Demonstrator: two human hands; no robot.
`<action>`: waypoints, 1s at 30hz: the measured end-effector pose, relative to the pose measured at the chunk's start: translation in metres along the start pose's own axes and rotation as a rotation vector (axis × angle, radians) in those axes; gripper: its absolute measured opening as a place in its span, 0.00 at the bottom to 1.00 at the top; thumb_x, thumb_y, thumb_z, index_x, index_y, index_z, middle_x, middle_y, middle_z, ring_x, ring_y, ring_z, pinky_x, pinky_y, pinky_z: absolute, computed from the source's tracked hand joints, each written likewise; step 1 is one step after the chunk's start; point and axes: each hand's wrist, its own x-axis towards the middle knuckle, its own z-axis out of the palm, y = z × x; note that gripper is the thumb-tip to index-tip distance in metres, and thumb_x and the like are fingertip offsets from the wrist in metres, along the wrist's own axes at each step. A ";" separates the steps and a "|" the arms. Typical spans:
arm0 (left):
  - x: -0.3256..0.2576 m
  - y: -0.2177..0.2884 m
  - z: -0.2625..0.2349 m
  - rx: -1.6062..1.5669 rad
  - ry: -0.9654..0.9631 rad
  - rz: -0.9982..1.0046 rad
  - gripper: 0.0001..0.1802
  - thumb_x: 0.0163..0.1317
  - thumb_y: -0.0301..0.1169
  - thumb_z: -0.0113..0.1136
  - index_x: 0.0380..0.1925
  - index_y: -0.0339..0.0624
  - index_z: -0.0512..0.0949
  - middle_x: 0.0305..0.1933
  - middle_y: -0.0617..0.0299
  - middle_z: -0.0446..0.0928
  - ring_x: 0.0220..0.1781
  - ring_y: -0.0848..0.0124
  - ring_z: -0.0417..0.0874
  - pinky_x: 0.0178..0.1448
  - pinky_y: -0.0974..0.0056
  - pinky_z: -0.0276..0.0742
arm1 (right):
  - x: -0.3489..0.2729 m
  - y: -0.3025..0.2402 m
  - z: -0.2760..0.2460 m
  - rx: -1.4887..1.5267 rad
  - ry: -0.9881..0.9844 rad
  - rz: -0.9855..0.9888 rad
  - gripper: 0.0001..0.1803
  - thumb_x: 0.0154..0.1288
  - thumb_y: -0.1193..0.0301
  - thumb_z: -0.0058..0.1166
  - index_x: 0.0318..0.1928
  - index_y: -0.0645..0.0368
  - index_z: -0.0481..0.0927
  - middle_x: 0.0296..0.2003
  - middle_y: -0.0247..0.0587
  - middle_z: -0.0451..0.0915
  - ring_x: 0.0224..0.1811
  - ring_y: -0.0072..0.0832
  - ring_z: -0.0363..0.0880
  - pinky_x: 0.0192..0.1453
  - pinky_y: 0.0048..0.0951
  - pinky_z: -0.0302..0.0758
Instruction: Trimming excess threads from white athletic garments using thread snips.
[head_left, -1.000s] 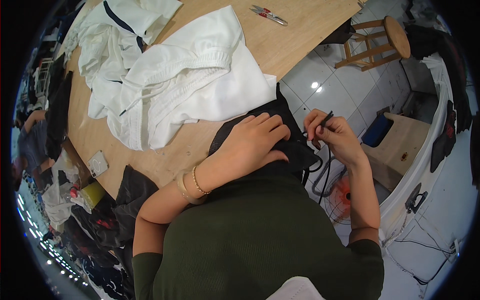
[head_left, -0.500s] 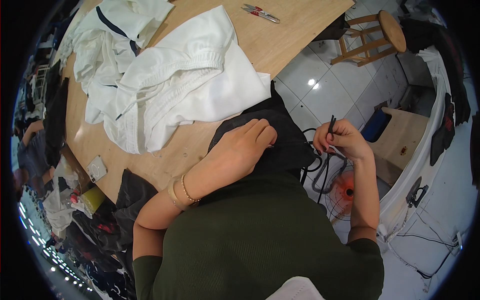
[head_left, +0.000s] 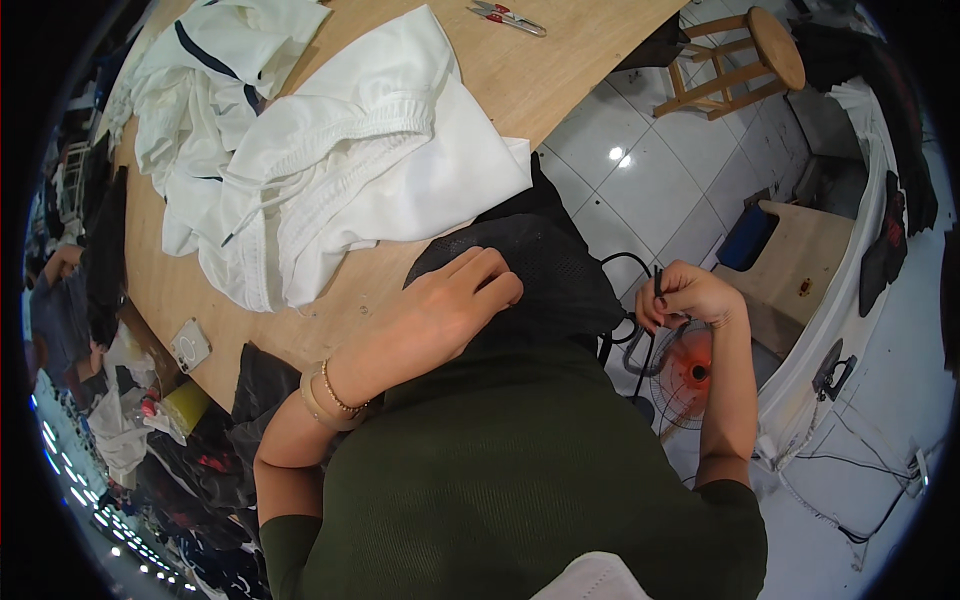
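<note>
Black mesh-like cloth (head_left: 550, 265) lies over my lap at the table's edge. Above it is my left hand (head_left: 440, 315), its fingers curled closed; whatever they grip, if anything, is hidden. Off to the right, beyond the cloth, my right hand (head_left: 692, 297) is raised with thumb and fingers pinched on a thin black cord (head_left: 657, 282). One end of this cord sticks up past the fingers. White shorts (head_left: 340, 150) with a gathered elastic waistband and a drawstring are spread on the wooden table (head_left: 385, 280), beyond my left hand.
Red-handled thread snips (head_left: 508, 18) lie near the table's far edge. A phone (head_left: 191, 346) rests at its left corner, near dark garments (head_left: 265, 390). To the right are a wooden stool (head_left: 770, 50), a floor fan (head_left: 690, 372) and loose cables (head_left: 850, 455). Another person (head_left: 65, 310) is at far left.
My left hand has shifted left across the black cloth and my right hand slightly right and down, so they are farther apart. The whole view has also shifted a little.
</note>
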 end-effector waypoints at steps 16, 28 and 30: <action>-0.016 -0.015 -0.015 -0.364 0.206 -0.403 0.14 0.54 0.26 0.67 0.37 0.36 0.73 0.33 0.59 0.75 0.35 0.68 0.77 0.42 0.65 0.74 | 0.145 -0.113 0.076 -0.318 -0.288 -0.567 0.04 0.54 0.78 0.57 0.25 0.65 0.77 0.29 0.33 0.74 0.31 0.22 0.74 0.40 0.24 0.70; -0.029 -0.008 -0.003 -0.035 0.391 -0.149 0.07 0.49 0.22 0.66 0.30 0.37 0.80 0.32 0.59 0.71 0.32 0.63 0.74 0.36 0.63 0.71 | 0.096 -0.095 0.058 -0.359 -0.186 -0.466 0.11 0.57 0.75 0.56 0.20 0.67 0.75 0.26 0.40 0.80 0.22 0.20 0.72 0.26 0.21 0.66; -0.030 -0.010 -0.003 -0.028 0.367 -0.136 0.08 0.48 0.22 0.66 0.31 0.38 0.82 0.31 0.60 0.71 0.32 0.65 0.75 0.35 0.64 0.71 | 0.068 -0.066 0.044 -0.276 -0.136 -0.433 0.11 0.57 0.76 0.55 0.20 0.68 0.75 0.26 0.42 0.80 0.20 0.19 0.70 0.23 0.20 0.63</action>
